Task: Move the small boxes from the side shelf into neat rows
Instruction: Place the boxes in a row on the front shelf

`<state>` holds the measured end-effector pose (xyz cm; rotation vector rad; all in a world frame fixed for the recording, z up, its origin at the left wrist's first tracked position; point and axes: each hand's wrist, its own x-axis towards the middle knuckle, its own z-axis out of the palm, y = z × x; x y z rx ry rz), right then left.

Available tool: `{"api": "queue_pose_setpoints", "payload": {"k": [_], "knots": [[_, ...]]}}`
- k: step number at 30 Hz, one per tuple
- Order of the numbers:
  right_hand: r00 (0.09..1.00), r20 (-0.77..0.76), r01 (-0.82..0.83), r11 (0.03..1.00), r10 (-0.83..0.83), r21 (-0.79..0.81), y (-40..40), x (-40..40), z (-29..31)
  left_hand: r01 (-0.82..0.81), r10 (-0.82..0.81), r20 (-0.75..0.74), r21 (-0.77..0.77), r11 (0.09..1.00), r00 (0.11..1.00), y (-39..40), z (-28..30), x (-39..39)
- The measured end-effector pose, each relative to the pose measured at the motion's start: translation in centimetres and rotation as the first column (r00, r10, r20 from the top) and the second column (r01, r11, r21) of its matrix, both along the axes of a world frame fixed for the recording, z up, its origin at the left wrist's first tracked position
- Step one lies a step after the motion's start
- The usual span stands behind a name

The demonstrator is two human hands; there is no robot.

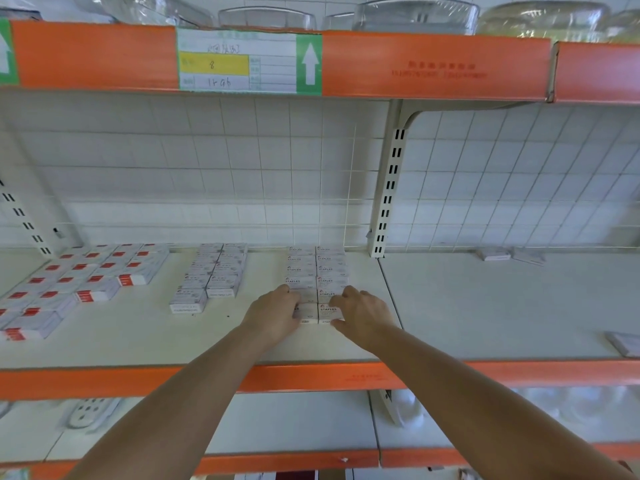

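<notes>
Two neat rows of small white staple boxes [317, 271] run front to back on the white shelf [138, 337]. My left hand [275, 311] presses on the left side of the front boxes. My right hand [360, 315] cups the right side of the front staple box [327, 311]. Both hands grip the front pair between them. Part of the front boxes is hidden under my fingers. On the side shelf [485, 306] to the right lie a few loose small boxes [493, 254] at the back and one small box [625, 342] near the right edge.
A second double row of white boxes [214, 275] stands left of centre. Several red-labelled boxes [79, 282] fill the far left. A slotted upright [389, 188] divides the two shelf sections. Orange shelf edges [311, 377] run above and below; glass bowls [415, 13] sit on top.
</notes>
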<state>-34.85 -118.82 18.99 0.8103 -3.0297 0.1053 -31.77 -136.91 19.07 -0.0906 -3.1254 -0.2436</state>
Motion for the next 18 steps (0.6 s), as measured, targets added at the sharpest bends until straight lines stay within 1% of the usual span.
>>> {"api": "queue_pose_setpoints", "payload": {"k": [11, 15, 18], "knots": [[1.0, 0.018, -0.009, 1.0, 0.009, -0.016, 0.0, -0.5, 0.0, -0.008, 0.008, -0.015, -0.037, 0.999, 1.0, 0.4, -0.2, -0.2], [0.995, 0.098, -0.013, 0.999, 0.017, -0.035, 1.0, -0.7, 0.7, -0.021, 0.022, 0.001, -0.038, 0.999, 1.0, 0.4, 0.1, -0.2], [0.997, 0.075, 0.03, 0.999, -0.028, -0.028, 2.3, -0.5, 1.1, -0.024, 0.024, 0.001, -0.075, 0.997, 1.0, 0.4, 0.8, -0.2]]}}
